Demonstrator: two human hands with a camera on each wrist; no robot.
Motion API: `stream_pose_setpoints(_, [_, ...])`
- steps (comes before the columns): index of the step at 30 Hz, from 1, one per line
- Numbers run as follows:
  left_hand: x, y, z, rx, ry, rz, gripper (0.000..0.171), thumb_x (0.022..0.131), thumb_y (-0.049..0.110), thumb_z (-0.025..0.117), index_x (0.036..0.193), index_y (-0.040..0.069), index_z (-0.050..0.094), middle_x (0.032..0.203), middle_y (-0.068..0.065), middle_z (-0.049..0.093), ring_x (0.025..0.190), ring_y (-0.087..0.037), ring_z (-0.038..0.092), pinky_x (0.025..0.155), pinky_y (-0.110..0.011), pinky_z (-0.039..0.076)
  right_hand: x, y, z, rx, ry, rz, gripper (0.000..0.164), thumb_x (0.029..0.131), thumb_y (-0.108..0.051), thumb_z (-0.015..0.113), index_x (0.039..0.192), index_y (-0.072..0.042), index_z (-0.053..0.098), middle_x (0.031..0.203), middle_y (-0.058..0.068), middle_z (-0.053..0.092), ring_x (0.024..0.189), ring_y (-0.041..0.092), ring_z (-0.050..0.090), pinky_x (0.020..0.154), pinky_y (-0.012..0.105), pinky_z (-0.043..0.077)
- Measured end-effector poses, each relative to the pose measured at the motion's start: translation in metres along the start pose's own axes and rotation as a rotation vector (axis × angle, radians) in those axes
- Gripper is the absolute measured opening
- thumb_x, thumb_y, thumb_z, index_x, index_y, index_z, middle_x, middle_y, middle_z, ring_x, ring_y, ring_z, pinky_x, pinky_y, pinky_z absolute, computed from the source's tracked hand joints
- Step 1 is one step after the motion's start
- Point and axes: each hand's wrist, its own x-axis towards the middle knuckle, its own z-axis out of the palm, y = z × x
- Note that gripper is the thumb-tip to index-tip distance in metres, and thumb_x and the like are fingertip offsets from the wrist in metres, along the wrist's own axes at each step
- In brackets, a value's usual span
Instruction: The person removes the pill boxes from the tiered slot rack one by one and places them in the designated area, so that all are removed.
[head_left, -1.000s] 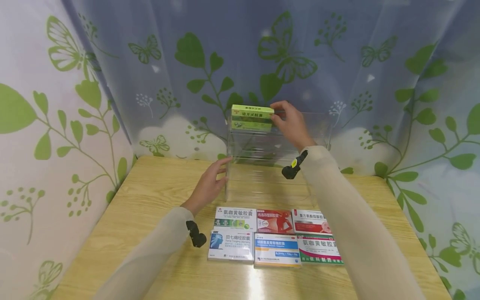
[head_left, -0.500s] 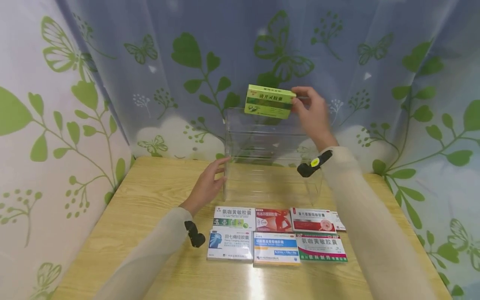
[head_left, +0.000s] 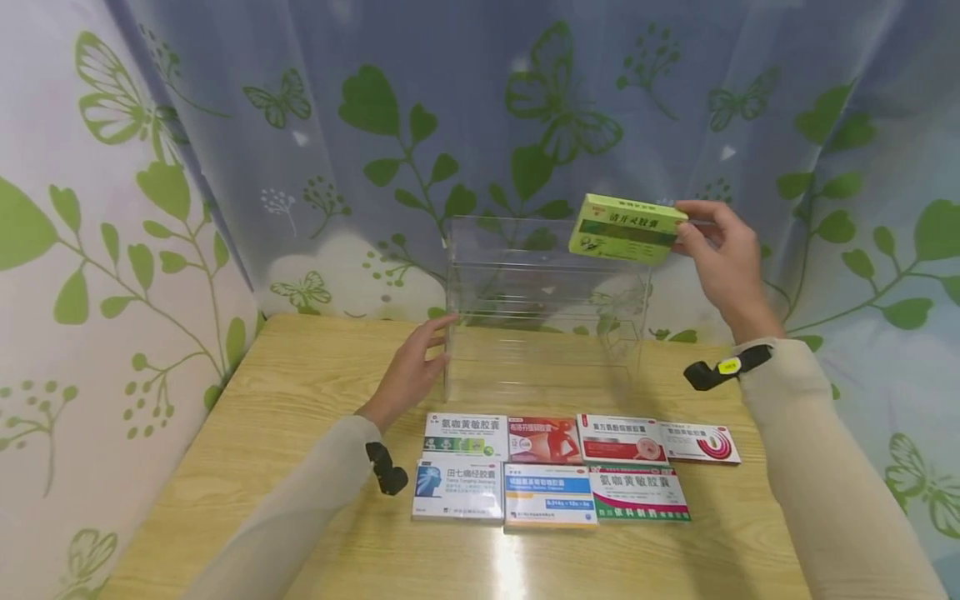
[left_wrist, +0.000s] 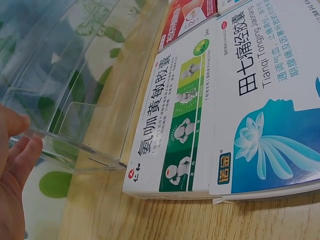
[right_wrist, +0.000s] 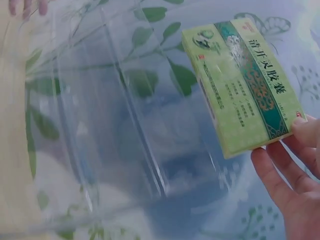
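Note:
My right hand (head_left: 723,262) pinches one end of a green medicine box (head_left: 628,231), thumb on the front and fingers behind. In the head view the box overlaps the top right corner of a clear acrylic tiered rack (head_left: 543,333), its printed face toward me and slightly tilted. The right wrist view shows the same green box (right_wrist: 240,87) with the rack's clear steps beyond it. My left hand (head_left: 411,367) is at the rack's left side, fingers extended with the tips at its edge. In the left wrist view the left fingers (left_wrist: 25,155) lie against the clear side panel.
Several medicine boxes lie flat in two rows before the rack, among them a red box (head_left: 545,440), a blue-and-white box (head_left: 551,497) and a small white box (head_left: 701,443) at the right end. Patterned curtains (head_left: 450,125) enclose the wooden table (head_left: 300,375).
My right hand has lifted the green box off the left of the rack's top tier and carried it rightward, then somewhat lower. The left hand has stayed at the rack's side.

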Motion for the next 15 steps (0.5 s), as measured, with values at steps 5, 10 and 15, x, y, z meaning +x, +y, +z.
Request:
stream_pose_setpoints(5, [0.0, 0.001, -0.001, 0.005, -0.002, 0.0, 0.063, 0.101, 0.006, 0.058, 0.155, 0.03, 0.035, 0.16, 0.002, 0.033, 0.135, -0.034, 0.049, 0.102, -0.049, 0.053, -0.029, 0.022, -0.03, -0.032, -0.055, 0.022, 0.039, 0.102, -0.022, 0.057, 0.139, -0.012, 0.057, 0.126, -0.009, 0.055, 0.105, 0.002, 0.061, 0.086, 0.014, 0.056])
stream_pose_setpoints(10, [0.0, 0.001, 0.0, 0.008, -0.005, -0.012, 0.063, 0.101, 0.005, 0.057, 0.155, 0.028, 0.035, 0.16, 0.001, 0.033, 0.136, -0.033, 0.049, 0.102, -0.048, 0.053, -0.059, 0.046, -0.059, -0.061, -0.133, 0.069, 0.041, 0.103, -0.024, 0.054, 0.143, -0.011, 0.053, 0.131, -0.01, 0.054, 0.104, -0.001, 0.061, 0.084, 0.011, 0.055])
stream_pose_setpoints(15, [0.0, 0.002, 0.0, 0.01, 0.002, -0.022, 0.063, 0.101, 0.005, 0.058, 0.154, 0.031, 0.035, 0.159, 0.002, 0.033, 0.135, -0.031, 0.049, 0.102, -0.048, 0.053, -0.09, 0.064, -0.089, -0.202, -0.228, 0.129, 0.045, 0.105, -0.03, 0.052, 0.146, -0.014, 0.049, 0.124, -0.017, 0.056, 0.094, -0.004, 0.063, 0.079, 0.005, 0.05])
